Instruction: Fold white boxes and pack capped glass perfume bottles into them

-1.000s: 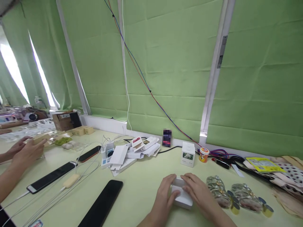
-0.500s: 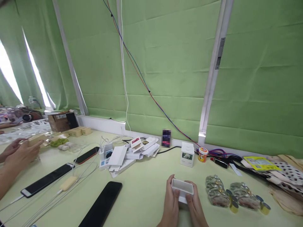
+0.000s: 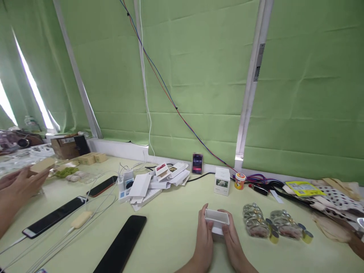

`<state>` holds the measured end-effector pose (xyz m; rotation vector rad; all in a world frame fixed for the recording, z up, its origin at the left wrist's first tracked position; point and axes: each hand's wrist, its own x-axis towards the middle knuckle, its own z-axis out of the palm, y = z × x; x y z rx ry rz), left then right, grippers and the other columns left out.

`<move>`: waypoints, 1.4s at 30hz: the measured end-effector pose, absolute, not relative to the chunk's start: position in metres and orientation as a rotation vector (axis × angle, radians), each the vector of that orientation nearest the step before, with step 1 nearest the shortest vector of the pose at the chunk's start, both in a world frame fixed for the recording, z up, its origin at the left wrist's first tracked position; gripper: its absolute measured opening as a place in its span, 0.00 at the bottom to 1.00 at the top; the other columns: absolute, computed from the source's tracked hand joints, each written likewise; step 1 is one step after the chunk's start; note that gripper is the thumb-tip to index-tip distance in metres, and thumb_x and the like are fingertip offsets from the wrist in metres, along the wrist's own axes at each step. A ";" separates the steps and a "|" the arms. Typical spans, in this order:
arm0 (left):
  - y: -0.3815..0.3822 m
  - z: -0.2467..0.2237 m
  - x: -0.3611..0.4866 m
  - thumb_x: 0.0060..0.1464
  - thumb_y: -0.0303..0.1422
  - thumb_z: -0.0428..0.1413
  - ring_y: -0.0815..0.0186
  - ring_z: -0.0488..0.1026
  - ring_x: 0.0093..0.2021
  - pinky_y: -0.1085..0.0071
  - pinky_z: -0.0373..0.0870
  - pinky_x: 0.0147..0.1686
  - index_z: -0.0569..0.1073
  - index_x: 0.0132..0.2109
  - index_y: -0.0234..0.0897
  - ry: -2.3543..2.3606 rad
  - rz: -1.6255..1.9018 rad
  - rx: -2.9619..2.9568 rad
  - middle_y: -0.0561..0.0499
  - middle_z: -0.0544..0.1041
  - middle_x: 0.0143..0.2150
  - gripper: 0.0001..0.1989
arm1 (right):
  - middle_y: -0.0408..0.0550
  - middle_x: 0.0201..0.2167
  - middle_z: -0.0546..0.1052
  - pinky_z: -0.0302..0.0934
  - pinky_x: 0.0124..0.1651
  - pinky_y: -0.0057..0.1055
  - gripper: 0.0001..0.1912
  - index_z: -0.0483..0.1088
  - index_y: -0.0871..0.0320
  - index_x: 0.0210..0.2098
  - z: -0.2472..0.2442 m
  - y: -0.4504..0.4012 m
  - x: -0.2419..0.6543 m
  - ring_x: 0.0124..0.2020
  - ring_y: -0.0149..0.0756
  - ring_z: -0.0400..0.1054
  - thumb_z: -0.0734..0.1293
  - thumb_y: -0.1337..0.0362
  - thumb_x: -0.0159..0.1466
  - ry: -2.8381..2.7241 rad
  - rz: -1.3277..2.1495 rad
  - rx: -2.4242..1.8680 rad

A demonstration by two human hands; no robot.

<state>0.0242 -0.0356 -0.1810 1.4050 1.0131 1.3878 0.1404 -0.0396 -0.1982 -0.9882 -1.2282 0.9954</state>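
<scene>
At the bench point(image 3: 170, 235), nearer than the upright carton point(image 3: 222, 185), the left hand point(image 3: 203, 237) and right hand point(image 3: 232, 237) clasp a white box point(image 3: 217, 229) from both sides, presumably steadying it without covering its open mouth

No word, brand or number can be read for certain; the print is too small or blurred. Right of centre, a white box point(image 3: 222, 185) bears a picture of white flowers, with tiny grey lettering beneath it at left and right. Beside it, an orange tub point(image 3: 240, 181) carries a bright label whose lettering is illegible. At the right, a yellow packet point(image 3: 304, 188) shows faint, unreadable print. At the left, a cardboard box point(image 3: 64, 147) has a pale label along its upper part, also unreadable. Near the centre, a phone point(image 3: 197, 163) has its screen blurred into coloured blocks.
</scene>
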 end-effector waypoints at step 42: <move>-0.046 -0.197 -0.008 0.46 0.53 0.57 0.43 0.61 0.59 0.47 0.51 0.60 0.75 0.46 0.46 0.746 1.417 1.952 0.41 0.72 0.52 0.24 | 0.58 0.38 0.79 0.59 0.49 0.50 0.18 0.74 0.56 0.31 -0.095 -0.024 0.367 0.44 0.57 0.69 0.62 0.49 0.54 -1.462 0.051 -1.616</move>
